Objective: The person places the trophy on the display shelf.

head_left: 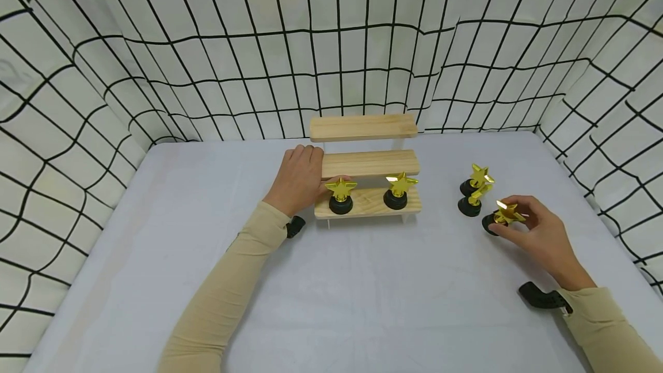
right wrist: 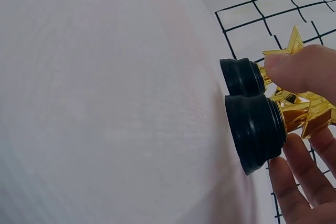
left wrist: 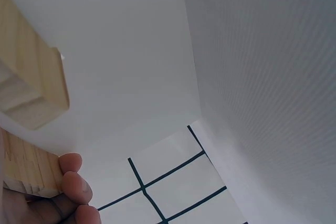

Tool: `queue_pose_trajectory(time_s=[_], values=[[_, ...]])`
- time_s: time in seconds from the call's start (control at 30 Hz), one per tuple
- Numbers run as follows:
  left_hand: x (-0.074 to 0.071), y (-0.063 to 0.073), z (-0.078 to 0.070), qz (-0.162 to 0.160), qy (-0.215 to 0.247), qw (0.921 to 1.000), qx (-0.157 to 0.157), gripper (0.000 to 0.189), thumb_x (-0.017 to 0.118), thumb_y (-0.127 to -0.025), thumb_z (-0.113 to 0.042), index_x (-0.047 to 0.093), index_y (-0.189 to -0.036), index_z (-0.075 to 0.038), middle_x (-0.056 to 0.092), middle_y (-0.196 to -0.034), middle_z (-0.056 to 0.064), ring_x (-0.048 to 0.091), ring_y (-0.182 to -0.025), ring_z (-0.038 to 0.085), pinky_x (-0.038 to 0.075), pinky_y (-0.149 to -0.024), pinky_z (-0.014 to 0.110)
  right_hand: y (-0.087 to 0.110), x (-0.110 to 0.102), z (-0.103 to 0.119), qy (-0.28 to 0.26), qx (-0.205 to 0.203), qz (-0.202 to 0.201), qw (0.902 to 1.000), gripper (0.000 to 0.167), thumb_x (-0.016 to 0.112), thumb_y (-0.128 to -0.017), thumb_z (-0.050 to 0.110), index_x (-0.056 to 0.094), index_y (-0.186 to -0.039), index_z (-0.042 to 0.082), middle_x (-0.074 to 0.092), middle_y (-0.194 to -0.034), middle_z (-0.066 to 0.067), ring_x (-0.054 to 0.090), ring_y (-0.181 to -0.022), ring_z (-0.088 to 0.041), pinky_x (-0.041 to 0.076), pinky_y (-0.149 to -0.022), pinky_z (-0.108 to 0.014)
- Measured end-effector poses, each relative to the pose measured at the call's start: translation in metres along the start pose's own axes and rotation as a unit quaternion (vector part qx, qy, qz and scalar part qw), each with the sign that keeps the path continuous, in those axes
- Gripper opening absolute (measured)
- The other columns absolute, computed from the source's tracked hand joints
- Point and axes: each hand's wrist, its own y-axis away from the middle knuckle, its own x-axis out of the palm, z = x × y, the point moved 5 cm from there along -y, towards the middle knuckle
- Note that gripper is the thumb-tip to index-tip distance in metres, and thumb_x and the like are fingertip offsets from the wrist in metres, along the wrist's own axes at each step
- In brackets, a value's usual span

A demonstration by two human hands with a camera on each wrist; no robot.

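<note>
My left hand point(head_left: 300, 180) grips the left end of the middle board of a three-tier wooden display stand point(head_left: 370, 164). In the left wrist view its fingertips point(left wrist: 76, 184) curl over the end of one board point(left wrist: 31, 166). Two gold star trophies with black bases, a left one point(head_left: 340, 195) and a right one point(head_left: 397, 190), stand upright on the lowest board. At the right, my right hand point(head_left: 541, 240) holds another star trophy point(head_left: 505, 216) between thumb and fingers, its black base point(right wrist: 254, 132) close to the table. The palm is partly hidden.
Two more star trophies, a rear one point(head_left: 477, 179) and a front one point(head_left: 470, 206), stand close together left of my right hand. Black wire grid panels point(head_left: 352, 33) enclose the back and sides of the white-covered table point(head_left: 362, 304).
</note>
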Motion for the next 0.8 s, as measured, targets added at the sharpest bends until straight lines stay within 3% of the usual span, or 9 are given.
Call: queue_pose_trajectory(time_s=[0.2,0.4,0.8], values=[[0.0004,-0.0005,0.0009,0.003,0.002,1.0,-0.005,0.066,0.071,-0.093,-0.056,0.057,-0.119,0.004,0.064,-0.104,0.016,0.055,-0.096,0.031,0.044,-0.085,0.042,0.0021,-0.0005,-0.0006,0.015,0.021,0.007,0.9996,0.058,0.089,-0.082,0.022,0.058,-0.129,0.011,0.056,-0.11,0.028,0.053,-0.099,0.018,0.04,-0.086,0.003],[0.0005,-0.0001,0.0009,0.002,0.003,1.0,-0.004,0.066,0.075,-0.09,-0.053,0.057,-0.119,0.004,0.065,-0.105,0.016,0.056,-0.097,0.032,0.044,-0.086,0.043,0.0048,-0.0015,-0.002,0.026,0.046,0.015,0.9985,0.059,0.089,-0.083,0.028,0.057,-0.13,0.011,0.053,-0.11,0.033,0.051,-0.094,0.024,0.041,-0.081,0.001],[0.0005,-0.0007,0.0012,0.002,0.004,1.0,-0.006,0.066,0.068,-0.094,-0.057,0.058,-0.118,0.003,0.064,-0.104,0.016,0.056,-0.096,0.032,0.044,-0.086,0.043,0.0065,0.0038,-0.0062,0.016,0.038,0.001,0.9991,0.056,0.088,-0.083,0.023,0.058,-0.127,0.006,0.052,-0.109,0.033,0.05,-0.095,0.03,0.04,-0.083,0.004]])
